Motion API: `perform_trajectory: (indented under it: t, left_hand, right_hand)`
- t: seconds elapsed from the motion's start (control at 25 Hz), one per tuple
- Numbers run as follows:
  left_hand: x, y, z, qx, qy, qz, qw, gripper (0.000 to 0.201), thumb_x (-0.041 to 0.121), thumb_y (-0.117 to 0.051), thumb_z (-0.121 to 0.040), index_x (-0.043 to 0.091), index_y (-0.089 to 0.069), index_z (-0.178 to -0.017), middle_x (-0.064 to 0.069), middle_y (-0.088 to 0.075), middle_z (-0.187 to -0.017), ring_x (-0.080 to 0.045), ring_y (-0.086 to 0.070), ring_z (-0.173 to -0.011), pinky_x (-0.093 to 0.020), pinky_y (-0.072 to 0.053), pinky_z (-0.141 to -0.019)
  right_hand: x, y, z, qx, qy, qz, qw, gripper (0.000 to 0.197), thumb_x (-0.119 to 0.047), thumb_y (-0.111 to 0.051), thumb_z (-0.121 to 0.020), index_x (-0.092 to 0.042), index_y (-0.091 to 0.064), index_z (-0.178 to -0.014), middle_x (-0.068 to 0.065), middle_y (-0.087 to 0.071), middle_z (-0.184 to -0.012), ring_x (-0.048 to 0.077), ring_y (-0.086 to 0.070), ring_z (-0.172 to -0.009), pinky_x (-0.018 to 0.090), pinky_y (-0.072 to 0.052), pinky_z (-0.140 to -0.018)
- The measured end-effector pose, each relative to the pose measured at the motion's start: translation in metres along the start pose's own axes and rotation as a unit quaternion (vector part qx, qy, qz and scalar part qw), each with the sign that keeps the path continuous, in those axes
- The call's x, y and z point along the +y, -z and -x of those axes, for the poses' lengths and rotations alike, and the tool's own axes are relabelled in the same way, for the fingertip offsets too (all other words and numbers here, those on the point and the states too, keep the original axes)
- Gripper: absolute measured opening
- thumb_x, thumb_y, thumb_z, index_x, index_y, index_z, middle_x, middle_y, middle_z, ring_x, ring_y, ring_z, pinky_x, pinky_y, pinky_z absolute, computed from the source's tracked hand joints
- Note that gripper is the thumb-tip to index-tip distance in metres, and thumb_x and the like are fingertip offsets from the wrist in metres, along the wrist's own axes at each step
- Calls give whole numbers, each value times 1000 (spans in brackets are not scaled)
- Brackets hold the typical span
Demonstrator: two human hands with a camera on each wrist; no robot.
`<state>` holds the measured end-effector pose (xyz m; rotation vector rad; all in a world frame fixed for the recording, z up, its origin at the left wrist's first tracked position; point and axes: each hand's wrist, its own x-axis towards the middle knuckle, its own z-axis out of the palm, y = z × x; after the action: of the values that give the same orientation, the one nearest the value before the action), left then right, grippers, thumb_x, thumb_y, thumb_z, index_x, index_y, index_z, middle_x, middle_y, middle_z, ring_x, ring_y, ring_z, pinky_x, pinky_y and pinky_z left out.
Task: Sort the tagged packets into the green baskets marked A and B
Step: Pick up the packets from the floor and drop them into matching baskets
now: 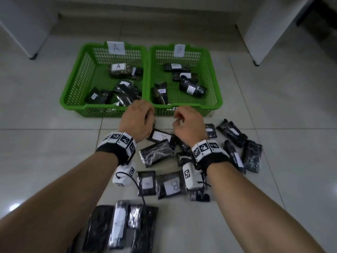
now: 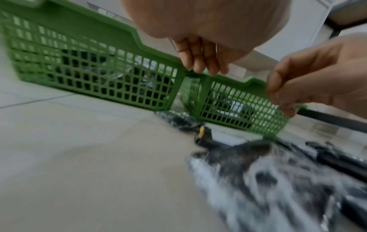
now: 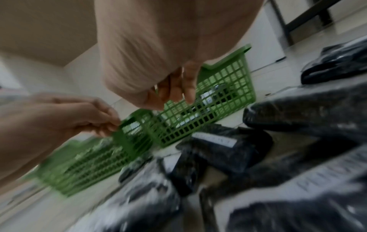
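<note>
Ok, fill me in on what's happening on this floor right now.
A person is sorting black tagged packets into two green baskets. Basket A and basket B each already hold several packets. Many more packets lie loose on the tiled floor in front of them. Both hands hover just before the baskets' near rims, the left hand and right hand with loosely curled fingers, holding nothing.

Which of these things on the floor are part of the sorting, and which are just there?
Part of the job:
basket A
basket B
loose tagged packets, such as the B packet
left hand and right hand, both holding nothing

Just there:
white cabinet
table leg
</note>
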<state>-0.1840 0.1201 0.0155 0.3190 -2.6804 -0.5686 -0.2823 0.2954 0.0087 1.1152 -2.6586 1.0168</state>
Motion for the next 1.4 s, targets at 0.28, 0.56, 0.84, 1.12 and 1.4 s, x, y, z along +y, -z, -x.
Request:
perform_trajectory:
  t: [0.28, 0.56, 0.84, 1.12, 1.4]
  left_hand:
    - [-29, -25, 42, -185, 78, -78, 976, 49, 29, -61, -92, 17, -51, -138, -4, -44, -148, -29, -45, -131, -46, -43, -103]
    - [-40, -13, 58, -176, 123, -110, 970, 60, 39, -70, -87, 19, -48, -139, -9, -43, -135, -32, -46, -121, -44, -47, -99]
    - [-29, 0, 61, -150, 110, -122, 975, 31, 32, -44, -103, 8, -45, -122, -15, -57, -118, -35, -59, -104, -42, -48, -81]
    - [-39, 7, 54, 74, 247, 217, 941, 38, 39, -32, -99, 10, -54, -87, -12, -66, -74, -33, -61, -65, -50, -51, -65]
    - [-56, 56, 31, 180, 238, 278, 913, 22, 11, -41, -98, 28, -47, -111, -13, -68, -90, -26, -59, -65, -35, -48, -58]
  right_hand:
    - [-8, -26, 23, -262, -79, 112, 955, 50, -15, -65, -85, -23, -55, -133, 2, -57, -132, 28, -45, -124, 44, -33, -104]
    - [-6, -18, 23, -237, -181, 12, 955, 10, -26, -72, -87, -24, -69, -96, -1, -66, -98, 23, -60, -101, 37, -44, -92]
    - [-15, 12, 5, -90, -313, -342, 881, 11, -9, -76, -88, -20, -74, -89, 2, -77, -93, 17, -71, -84, 29, -57, -80]
    - [-33, 25, -20, -90, -315, -531, 782, 46, 15, -60, -89, -13, -66, -125, 11, -75, -112, 28, -74, -87, 41, -62, -68]
    - [-75, -2, -37, -53, -268, -417, 867, 31, 18, -66, -84, -6, -70, -103, 18, -72, -109, 23, -73, -81, 30, -62, -61]
